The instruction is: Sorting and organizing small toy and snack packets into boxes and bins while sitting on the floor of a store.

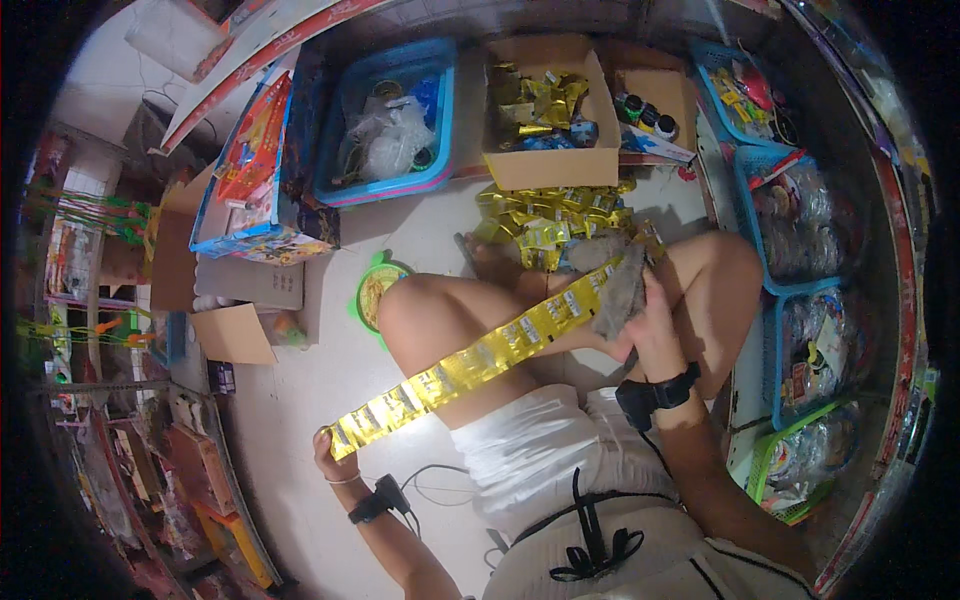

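A long strip of joined gold foil sachets (465,364) stretches slantwise over my crossed legs. My left hand (335,456) pinches its lower left end. At the upper right, my right hand (654,322) holds a grey cloth (624,289) against the strip's other end. Beyond my feet, a pile of gold sachets (559,214) lies on the floor, partly hidden by the cloth. Behind that pile stands an open cardboard box (553,171) with more gold sachets and some blue packets inside.
A green bowl (360,307) with food stands beside my knee. Blue baskets of packaged goods (766,281) line the right side. Blue tubs (442,142) and a colourful box (262,238) stand at the upper left; shelves (232,480) run along the left. A cable (431,469) lies near my left wrist.
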Demonstrator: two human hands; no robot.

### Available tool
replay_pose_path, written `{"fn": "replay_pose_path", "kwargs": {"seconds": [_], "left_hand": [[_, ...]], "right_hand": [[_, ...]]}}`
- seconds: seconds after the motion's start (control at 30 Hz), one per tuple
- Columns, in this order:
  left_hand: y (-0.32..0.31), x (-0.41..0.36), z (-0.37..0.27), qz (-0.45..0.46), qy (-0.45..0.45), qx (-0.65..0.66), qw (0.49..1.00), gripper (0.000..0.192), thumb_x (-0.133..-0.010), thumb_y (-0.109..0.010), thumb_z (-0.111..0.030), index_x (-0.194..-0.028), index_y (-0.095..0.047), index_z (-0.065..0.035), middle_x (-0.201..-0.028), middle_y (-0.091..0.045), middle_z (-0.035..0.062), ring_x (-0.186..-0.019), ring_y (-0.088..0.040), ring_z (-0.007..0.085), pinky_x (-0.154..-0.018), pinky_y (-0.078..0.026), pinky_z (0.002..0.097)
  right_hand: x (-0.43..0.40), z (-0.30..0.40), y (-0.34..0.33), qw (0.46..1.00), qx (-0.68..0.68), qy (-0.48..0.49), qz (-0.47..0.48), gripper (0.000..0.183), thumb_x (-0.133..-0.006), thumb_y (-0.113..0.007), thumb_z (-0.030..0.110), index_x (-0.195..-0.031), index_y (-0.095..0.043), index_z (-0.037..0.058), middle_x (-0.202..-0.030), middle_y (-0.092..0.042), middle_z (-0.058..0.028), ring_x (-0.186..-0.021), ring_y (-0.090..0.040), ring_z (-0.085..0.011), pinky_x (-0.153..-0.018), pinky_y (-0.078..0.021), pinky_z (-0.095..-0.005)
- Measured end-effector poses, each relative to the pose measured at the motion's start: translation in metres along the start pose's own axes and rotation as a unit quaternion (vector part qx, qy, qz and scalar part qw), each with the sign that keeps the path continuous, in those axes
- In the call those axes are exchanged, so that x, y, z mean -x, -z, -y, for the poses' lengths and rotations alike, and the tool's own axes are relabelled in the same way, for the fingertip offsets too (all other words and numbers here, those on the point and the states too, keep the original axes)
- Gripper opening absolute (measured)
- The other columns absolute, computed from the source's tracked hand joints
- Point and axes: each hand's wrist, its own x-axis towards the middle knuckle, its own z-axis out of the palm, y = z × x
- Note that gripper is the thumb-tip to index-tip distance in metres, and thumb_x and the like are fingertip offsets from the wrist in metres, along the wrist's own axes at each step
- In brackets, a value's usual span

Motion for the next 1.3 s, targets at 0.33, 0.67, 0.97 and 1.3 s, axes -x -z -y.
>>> {"fn": "replay_pose_path", "kwargs": {"seconds": [0.33, 0.67, 0.97, 1.3], "left_hand": [[0.028, -0.017, 0.002, 0.033, 0.019, 0.121, 0.992, 0.026, -0.081, -0.038, -0.019, -0.055, -0.040, -0.0117, -0.034, -0.032, -0.0045, -0.030, -0.031, 0.0065, -0.051, -0.039, 0.0219], [0.032, -0.024, 0.000, -0.006, -0.044, 0.108, 0.993, 0.031, -0.081, -0.038, -0.020, -0.052, -0.042, -0.0115, -0.033, -0.032, -0.0044, -0.028, -0.028, 0.0069, -0.049, -0.038, 0.0202], [0.144, -0.038, -0.012, -0.040, -0.125, 0.268, 0.954, 0.025, -0.079, -0.041, -0.020, -0.057, -0.046, -0.0091, -0.045, -0.044, -0.0018, -0.039, -0.041, 0.0081, -0.038, -0.034, 0.0185], [-0.053, -0.009, -0.020, 0.122, -0.125, -0.380, 0.909, 0.006, -0.071, -0.057, -0.012, -0.077, -0.057, -0.0081, -0.102, -0.047, 0.0086, -0.098, -0.044, 0.0205, -0.082, -0.036, 0.0325]], "right_hand": [[0.006, 0.007, 0.006, 0.992, 0.012, 0.034, -0.119, 0.037, -0.080, -0.046, 0.033, -0.105, -0.048, 0.0059, -0.102, -0.052, -0.0077, -0.094, -0.048, -0.0215, -0.084, -0.0383, -0.0336], [0.008, 0.007, -0.001, 0.994, 0.013, -0.002, -0.109, 0.036, -0.080, -0.045, 0.033, -0.104, -0.049, 0.0057, -0.100, -0.054, -0.0067, -0.090, -0.051, -0.0212, -0.080, -0.0412, -0.0341], [-0.017, 0.022, 0.069, 0.998, -0.012, 0.039, -0.057, 0.033, -0.081, -0.044, 0.024, -0.105, -0.048, 0.0023, -0.103, -0.052, -0.0094, -0.092, -0.050, -0.0215, -0.080, -0.0413, -0.0343], [-0.009, 0.021, 0.055, 0.996, -0.002, 0.085, -0.017, 0.033, -0.082, -0.043, 0.023, -0.107, -0.046, 0.0025, -0.106, -0.050, -0.0097, -0.095, -0.048, -0.0219, -0.083, -0.0389, -0.0335]]}}
